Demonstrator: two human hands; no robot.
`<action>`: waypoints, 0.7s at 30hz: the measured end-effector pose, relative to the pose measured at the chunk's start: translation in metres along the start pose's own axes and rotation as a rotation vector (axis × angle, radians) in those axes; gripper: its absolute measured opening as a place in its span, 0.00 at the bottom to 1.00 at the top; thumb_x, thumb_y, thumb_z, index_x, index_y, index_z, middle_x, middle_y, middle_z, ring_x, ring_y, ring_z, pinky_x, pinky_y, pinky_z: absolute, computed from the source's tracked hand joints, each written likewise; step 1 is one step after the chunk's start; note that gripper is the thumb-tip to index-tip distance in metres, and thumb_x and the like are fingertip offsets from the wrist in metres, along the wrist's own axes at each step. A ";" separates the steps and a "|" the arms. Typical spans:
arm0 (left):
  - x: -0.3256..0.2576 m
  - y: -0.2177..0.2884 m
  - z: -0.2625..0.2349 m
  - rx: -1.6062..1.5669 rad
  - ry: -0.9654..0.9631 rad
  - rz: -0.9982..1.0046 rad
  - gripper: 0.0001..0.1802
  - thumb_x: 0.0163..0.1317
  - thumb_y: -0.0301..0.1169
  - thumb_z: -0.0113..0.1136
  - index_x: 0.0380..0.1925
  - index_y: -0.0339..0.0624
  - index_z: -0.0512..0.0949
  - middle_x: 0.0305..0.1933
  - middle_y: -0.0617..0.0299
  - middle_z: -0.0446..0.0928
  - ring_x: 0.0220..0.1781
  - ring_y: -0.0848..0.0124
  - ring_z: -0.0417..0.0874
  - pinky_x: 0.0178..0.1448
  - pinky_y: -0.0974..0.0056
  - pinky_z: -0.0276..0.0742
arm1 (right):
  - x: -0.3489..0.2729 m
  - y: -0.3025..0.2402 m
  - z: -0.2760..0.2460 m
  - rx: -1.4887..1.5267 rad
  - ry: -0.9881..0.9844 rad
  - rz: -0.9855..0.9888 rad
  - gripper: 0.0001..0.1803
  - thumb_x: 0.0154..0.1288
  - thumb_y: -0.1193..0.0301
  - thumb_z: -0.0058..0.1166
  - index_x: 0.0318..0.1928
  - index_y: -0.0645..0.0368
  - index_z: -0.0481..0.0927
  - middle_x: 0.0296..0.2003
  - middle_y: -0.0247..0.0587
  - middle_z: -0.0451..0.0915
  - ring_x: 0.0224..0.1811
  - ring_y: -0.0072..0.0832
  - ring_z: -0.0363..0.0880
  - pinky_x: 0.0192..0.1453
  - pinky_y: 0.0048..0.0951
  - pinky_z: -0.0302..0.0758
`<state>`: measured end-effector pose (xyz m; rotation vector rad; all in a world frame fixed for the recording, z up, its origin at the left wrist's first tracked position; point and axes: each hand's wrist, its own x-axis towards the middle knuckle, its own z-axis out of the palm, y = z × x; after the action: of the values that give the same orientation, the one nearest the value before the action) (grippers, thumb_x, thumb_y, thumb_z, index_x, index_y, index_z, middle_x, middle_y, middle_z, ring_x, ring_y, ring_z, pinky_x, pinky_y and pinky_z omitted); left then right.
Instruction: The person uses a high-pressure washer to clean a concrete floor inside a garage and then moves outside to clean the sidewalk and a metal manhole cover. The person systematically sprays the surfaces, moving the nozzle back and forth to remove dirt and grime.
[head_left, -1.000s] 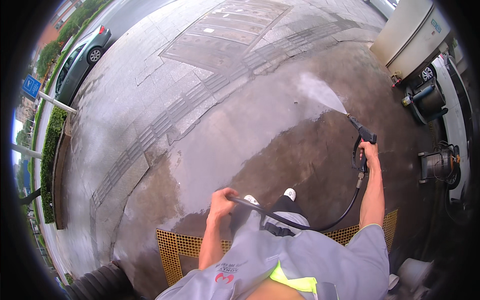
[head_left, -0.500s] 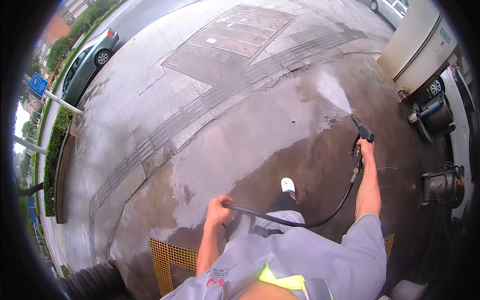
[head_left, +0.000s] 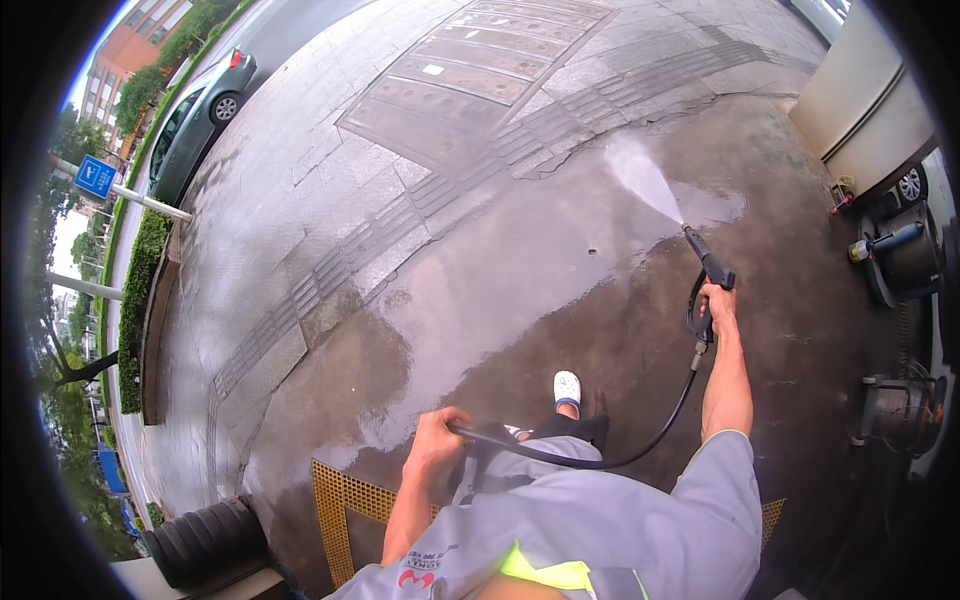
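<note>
My right hand [head_left: 717, 303] is closed round the grip of a black pressure washer gun [head_left: 712, 262], held out ahead of me. A white fan of water [head_left: 641, 178] leaves its nozzle toward the far left and strikes the wet pavement [head_left: 490, 290]. From the bottom of the gun's grip a black hose [head_left: 600, 463] curves down and back across my front. Near my waist, my left hand [head_left: 438, 437] is wrapped round that hose. The stretch of hose beyond my left hand is hidden.
White clogs [head_left: 567, 388] show on my feet. Stacked tyres [head_left: 207, 543] and yellow floor grating [head_left: 335, 512] lie at the lower left. A metal cabinet [head_left: 850, 85] and a wheeled machine [head_left: 900, 410] stand on the right. A hedge [head_left: 143, 300] and parked car [head_left: 192, 125] are far left.
The gun and its spray have swung left. Surroundings have shifted right in view, and my foot has moved slightly left. Both hands keep their holds.
</note>
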<state>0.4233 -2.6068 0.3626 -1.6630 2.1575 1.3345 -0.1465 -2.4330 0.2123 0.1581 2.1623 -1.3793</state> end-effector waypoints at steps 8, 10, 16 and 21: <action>0.021 -0.004 -0.003 -0.005 0.006 0.061 0.15 0.45 0.23 0.69 0.37 0.40 0.88 0.23 0.61 0.80 0.28 0.72 0.80 0.36 0.64 0.77 | -0.004 -0.015 0.006 -0.010 -0.050 -0.035 0.03 0.49 0.75 0.57 0.26 0.60 0.77 0.18 0.36 0.74 0.15 0.28 0.74 0.20 0.34 0.73; 0.021 -0.006 -0.004 0.003 0.010 0.064 0.16 0.44 0.23 0.68 0.37 0.39 0.88 0.23 0.61 0.80 0.27 0.71 0.80 0.36 0.63 0.77 | -0.011 -0.012 0.009 -0.014 -0.074 -0.041 0.03 0.49 0.75 0.57 0.25 0.60 0.77 0.18 0.36 0.74 0.16 0.27 0.74 0.20 0.34 0.72; 0.003 -0.034 -0.021 0.014 0.027 0.050 0.15 0.44 0.23 0.70 0.37 0.40 0.88 0.23 0.62 0.80 0.27 0.72 0.79 0.35 0.63 0.76 | -0.045 0.012 0.024 0.042 -0.055 -0.035 0.02 0.48 0.77 0.56 0.26 0.60 0.77 0.17 0.35 0.74 0.14 0.26 0.74 0.19 0.33 0.71; -0.015 -0.126 -0.046 0.020 0.083 0.055 0.14 0.46 0.24 0.70 0.37 0.40 0.88 0.24 0.60 0.81 0.28 0.71 0.80 0.37 0.63 0.76 | -0.101 0.044 0.039 -0.007 0.062 0.062 0.02 0.48 0.76 0.56 0.26 0.60 0.78 0.17 0.36 0.74 0.15 0.27 0.74 0.20 0.34 0.73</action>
<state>0.5514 -2.6291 0.3274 -1.6932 2.2702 1.2752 -0.0301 -2.4269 0.2175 0.2662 2.1933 -1.3481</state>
